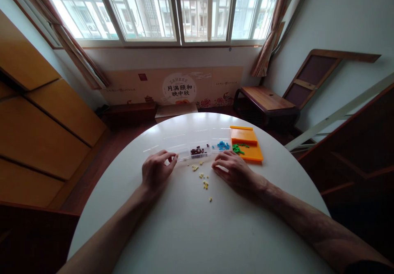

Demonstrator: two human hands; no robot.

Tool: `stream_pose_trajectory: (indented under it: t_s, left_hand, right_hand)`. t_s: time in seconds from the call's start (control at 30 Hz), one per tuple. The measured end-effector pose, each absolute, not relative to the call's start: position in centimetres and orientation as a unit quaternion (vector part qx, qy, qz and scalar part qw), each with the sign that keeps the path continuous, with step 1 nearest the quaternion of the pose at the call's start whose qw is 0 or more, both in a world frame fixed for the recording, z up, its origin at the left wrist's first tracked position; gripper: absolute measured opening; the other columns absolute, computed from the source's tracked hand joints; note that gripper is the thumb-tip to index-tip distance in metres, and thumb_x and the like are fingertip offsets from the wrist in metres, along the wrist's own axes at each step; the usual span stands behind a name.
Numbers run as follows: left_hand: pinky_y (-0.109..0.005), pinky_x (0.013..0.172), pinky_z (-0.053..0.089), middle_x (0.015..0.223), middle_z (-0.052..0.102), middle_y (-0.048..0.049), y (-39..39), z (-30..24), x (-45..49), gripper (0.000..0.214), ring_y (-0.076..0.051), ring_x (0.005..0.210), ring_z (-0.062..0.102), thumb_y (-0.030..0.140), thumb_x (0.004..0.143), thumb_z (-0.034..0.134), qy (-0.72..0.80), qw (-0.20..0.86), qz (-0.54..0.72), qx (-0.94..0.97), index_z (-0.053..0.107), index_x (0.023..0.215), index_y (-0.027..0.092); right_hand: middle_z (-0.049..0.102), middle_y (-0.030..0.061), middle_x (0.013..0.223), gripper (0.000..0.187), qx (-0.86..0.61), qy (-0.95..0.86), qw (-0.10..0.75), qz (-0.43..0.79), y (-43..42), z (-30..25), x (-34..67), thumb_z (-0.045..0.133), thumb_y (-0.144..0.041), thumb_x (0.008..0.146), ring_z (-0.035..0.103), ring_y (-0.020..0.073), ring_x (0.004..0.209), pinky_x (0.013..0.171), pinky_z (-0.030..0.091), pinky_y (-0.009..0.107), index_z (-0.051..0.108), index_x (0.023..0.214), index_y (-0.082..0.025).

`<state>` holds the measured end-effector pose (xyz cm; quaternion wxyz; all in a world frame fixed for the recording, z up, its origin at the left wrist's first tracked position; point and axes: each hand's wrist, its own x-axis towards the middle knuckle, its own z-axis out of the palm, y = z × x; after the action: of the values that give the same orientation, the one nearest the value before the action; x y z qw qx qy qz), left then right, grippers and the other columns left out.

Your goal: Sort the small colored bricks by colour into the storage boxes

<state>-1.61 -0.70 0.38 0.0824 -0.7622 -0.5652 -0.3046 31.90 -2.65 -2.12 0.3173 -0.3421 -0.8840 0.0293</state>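
My left hand (157,170) is closed in a pinch, thumb and forefinger meeting at the near edge of a clear plastic compartment (182,155). Whatever lies between those fingertips is too small to make out. On the right, my right hand (235,169) rests low over the table, its fingers curled and the tips drawn together; I cannot see what they hold. Small pale-yellow building bricks (205,185) lie scattered between the hands. Dark brown bricks (199,151) fill the middle clear compartment, and blue bricks (223,145) the one beside it.
An orange tray (255,152) stands behind my right hand, with green bricks (237,149) on it. Everything sits on a round white table (184,229). Beyond its far edge are a wooden-topped chair (267,98) and a printed cardboard panel (212,83) under the window.
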Motion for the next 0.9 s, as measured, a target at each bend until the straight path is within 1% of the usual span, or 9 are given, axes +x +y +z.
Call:
stream_pose_trajectory:
  t_s: [0.07,0.17,0.37,0.47,0.53,0.63,0.7,0.8,0.9]
  left_hand:
    - [-0.031,0.073,0.045,0.086,0.078,0.0013,-0.7,0.4,-1.6,0.026,-0.019,0.073,0.068,0.042,0.104,0.066,-0.566,0.082,-0.304,-0.762,0.084,0.090,0.028]
    - [-0.030,0.073,0.046,0.087,0.078,0.0011,-0.8,0.3,-1.6,0.027,-0.019,0.074,0.068,0.042,0.105,0.065,-0.567,0.084,-0.303,-0.761,0.084,0.091,0.028]
    - [-0.030,0.074,0.046,0.087,0.078,-0.0006,-1.0,0.6,-1.5,0.027,-0.018,0.074,0.067,0.041,0.106,0.065,-0.543,0.093,-0.321,-0.770,0.084,0.093,0.026]
    - [-0.029,0.072,0.048,0.087,0.077,-0.0005,-1.6,1.0,-0.7,0.026,-0.016,0.071,0.066,0.040,0.108,0.064,-0.488,0.068,-0.331,-0.805,0.084,0.096,0.027]
    - [-0.029,0.071,0.050,0.089,0.077,-0.0013,-2.3,1.0,0.1,0.024,-0.016,0.071,0.067,0.040,0.107,0.066,-0.450,0.027,-0.319,-0.834,0.084,0.100,0.027]
    - [-0.028,0.069,0.053,0.092,0.077,-0.0031,-3.1,0.7,1.3,0.021,-0.016,0.073,0.069,0.038,0.106,0.067,-0.402,-0.040,-0.312,-0.860,0.083,0.102,0.026]
    - [-0.028,0.067,0.053,0.094,0.078,-0.0039,-3.5,0.3,2.0,0.018,-0.015,0.071,0.068,0.038,0.105,0.069,-0.383,-0.058,-0.311,-0.867,0.083,0.105,0.025]
    - [-0.030,0.071,0.055,0.098,0.079,-0.0043,-3.6,-0.2,2.5,0.017,-0.017,0.075,0.069,0.038,0.104,0.072,-0.357,-0.048,-0.314,-0.878,0.083,0.110,0.027]
    - [-0.032,0.078,0.057,0.103,0.080,-0.0048,-3.5,-0.6,2.7,0.015,-0.018,0.083,0.073,0.037,0.104,0.073,-0.328,-0.025,-0.324,-0.887,0.083,0.111,0.028]
  right_hand:
    - [0.078,0.0061,0.107,0.012,-0.336,-0.886,0.318,0.033,-2.7,-1.9,31.8,0.065,-0.020,0.109,0.067,0.0233,0.100,0.098,0.051,0.041,0.073,0.102,-0.024]
    - [0.079,0.0060,0.102,0.013,-0.336,-0.876,0.343,0.036,-2.9,-1.7,31.6,0.061,-0.023,0.112,0.067,0.0228,0.097,0.096,0.051,0.040,0.072,0.104,-0.023]
    - [0.081,0.0051,0.101,0.011,-0.321,-0.863,0.387,0.042,-3.0,-1.4,31.3,0.064,-0.023,0.111,0.068,0.0227,0.095,0.092,0.053,0.039,0.074,0.107,-0.024]
    - [0.082,0.0044,0.104,0.009,-0.328,-0.850,0.406,0.070,-3.0,-1.4,31.0,0.068,-0.020,0.108,0.070,0.0230,0.098,0.094,0.054,0.040,0.075,0.110,-0.025]
    - [0.082,0.0040,0.106,0.010,-0.330,-0.844,0.414,0.091,-3.0,-1.5,30.7,0.070,-0.019,0.106,0.071,0.0227,0.099,0.095,0.055,0.040,0.075,0.111,-0.025]
    - [0.082,0.0037,0.101,0.007,-0.325,-0.843,0.416,0.107,-3.0,-1.6,30.4,0.072,-0.021,0.105,0.071,0.0224,0.096,0.094,0.055,0.040,0.077,0.108,-0.026]
    - [0.082,0.0033,0.095,0.005,-0.321,-0.846,0.413,0.109,-2.9,-1.5,30.2,0.073,-0.025,0.105,0.071,0.0225,0.093,0.093,0.056,0.040,0.078,0.105,-0.026]
    - [0.083,0.0026,0.094,0.007,-0.306,-0.854,0.406,0.114,-3.0,-1.3,30.0,0.074,-0.029,0.105,0.070,0.0222,0.089,0.094,0.056,0.040,0.079,0.101,-0.026]
    - [0.084,0.0018,0.094,0.010,-0.290,-0.861,0.401,0.117,-2.9,-1.1,30.0,0.077,-0.032,0.104,0.070,0.0211,0.087,0.094,0.055,0.039,0.080,0.098,-0.026]
